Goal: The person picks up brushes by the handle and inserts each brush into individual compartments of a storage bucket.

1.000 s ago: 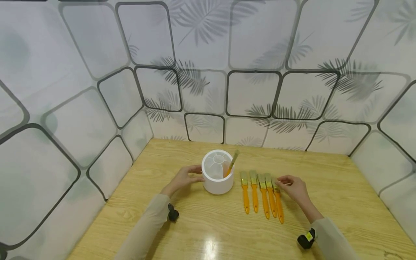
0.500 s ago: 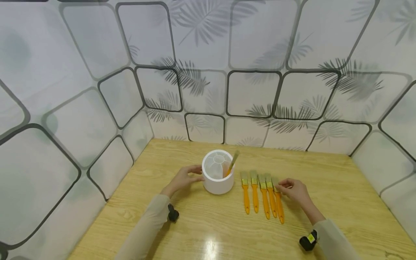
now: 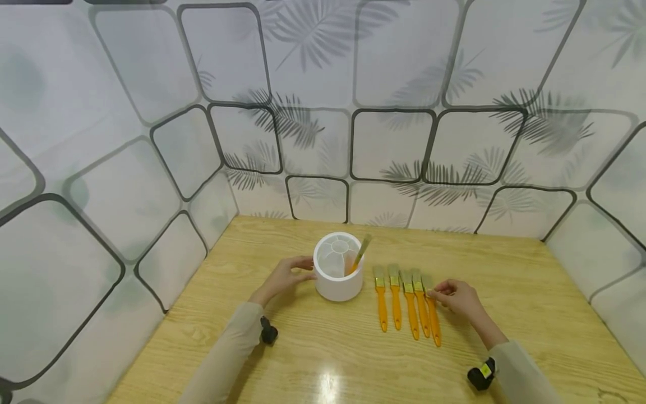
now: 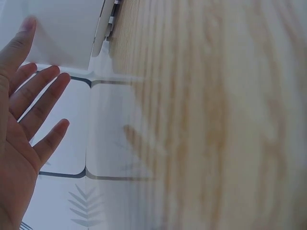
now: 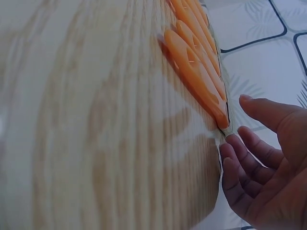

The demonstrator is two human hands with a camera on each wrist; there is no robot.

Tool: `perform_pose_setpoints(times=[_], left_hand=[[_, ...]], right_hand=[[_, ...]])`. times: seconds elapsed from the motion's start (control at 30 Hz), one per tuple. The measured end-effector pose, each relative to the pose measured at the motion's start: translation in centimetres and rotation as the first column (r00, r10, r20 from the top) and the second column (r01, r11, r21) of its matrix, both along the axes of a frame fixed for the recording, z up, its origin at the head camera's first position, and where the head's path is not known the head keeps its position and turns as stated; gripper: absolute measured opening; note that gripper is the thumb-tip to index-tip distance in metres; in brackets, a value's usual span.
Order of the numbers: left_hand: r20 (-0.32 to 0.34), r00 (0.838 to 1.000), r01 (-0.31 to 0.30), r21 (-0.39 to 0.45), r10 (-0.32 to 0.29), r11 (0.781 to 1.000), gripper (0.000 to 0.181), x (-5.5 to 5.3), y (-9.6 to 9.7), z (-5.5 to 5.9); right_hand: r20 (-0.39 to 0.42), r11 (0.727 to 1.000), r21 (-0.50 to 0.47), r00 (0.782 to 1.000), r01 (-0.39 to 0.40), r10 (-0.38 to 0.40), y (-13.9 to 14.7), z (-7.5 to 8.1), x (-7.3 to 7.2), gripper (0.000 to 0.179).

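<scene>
A round white organizer (image 3: 338,287) with divided compartments stands on the table, one orange-handled paintbrush (image 3: 361,252) leaning in it, bristles up. My left hand (image 3: 286,278) is at its left side, fingers extended, the fingertips at the wall; in the left wrist view the fingers (image 4: 41,103) are spread. Several flat paintbrushes lie in a row to the right, handles towards me. By the metal collar of the rightmost paintbrush (image 3: 433,325) is my right hand (image 3: 459,297). In the right wrist view its fingertips (image 5: 230,141) reach that collar while the thumb stays apart above.
The light wood table (image 3: 303,348) meets a patterned curtain (image 3: 318,146) at the back and sides. Other brushes (image 3: 396,306) lie close together between the organizer and my right hand. A black wrist camera (image 3: 481,375) sits at my right sleeve, another (image 3: 269,331) at the left.
My right hand has drawn slightly back towards me along the rightmost paintbrush, from bristles to collar. The left hand and the organizer have stayed in place.
</scene>
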State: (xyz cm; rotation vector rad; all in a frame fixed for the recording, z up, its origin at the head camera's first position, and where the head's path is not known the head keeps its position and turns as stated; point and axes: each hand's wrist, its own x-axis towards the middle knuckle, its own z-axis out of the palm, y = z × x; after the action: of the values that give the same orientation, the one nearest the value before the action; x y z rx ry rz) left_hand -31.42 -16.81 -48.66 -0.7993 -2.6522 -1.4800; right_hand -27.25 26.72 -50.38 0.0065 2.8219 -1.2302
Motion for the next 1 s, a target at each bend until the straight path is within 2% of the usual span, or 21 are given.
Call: perform_pose_setpoints(times=[0.1, 0.43, 0.47, 0.7, 1.0], left_hand=[[-0.004, 1.000, 0.015, -0.007, -0.015, 1.000, 0.048, 0.8, 0.1, 1.2], [0.010, 1.000, 0.015, 0.016, -0.016, 1.000, 0.046, 1.0, 0.0, 1.2], [0.011, 1.000, 0.013, 0.022, -0.014, 1.000, 0.046, 0.9, 0.0, 1.1], [0.014, 0.999, -0.036, 0.001, 0.036, 0.999, 0.053, -1.1, -0.6, -1.9], [0.016, 1.000, -0.026, 0.003, 0.026, 1.000, 0.053, -1.1, -0.6, -1.9]], right_hand=[[0.012, 1.000, 0.028, 1.000, -0.005, 0.005, 0.1, -0.1, -0.1, 0.037], [0.046, 0.996, 0.065, 0.998, -0.054, 0.051, 0.2, -0.3, 0.0, 0.038], [0.047, 0.996, 0.071, 0.997, -0.057, 0.054, 0.2, -0.2, 0.0, 0.038], [0.054, 0.990, 0.115, 0.996, -0.082, 0.076, 0.0, 0.3, 0.3, 0.037], [0.017, 0.969, 0.205, 0.991, -0.136, 0.135, 0.0, 0.1, 0.1, 0.035]])
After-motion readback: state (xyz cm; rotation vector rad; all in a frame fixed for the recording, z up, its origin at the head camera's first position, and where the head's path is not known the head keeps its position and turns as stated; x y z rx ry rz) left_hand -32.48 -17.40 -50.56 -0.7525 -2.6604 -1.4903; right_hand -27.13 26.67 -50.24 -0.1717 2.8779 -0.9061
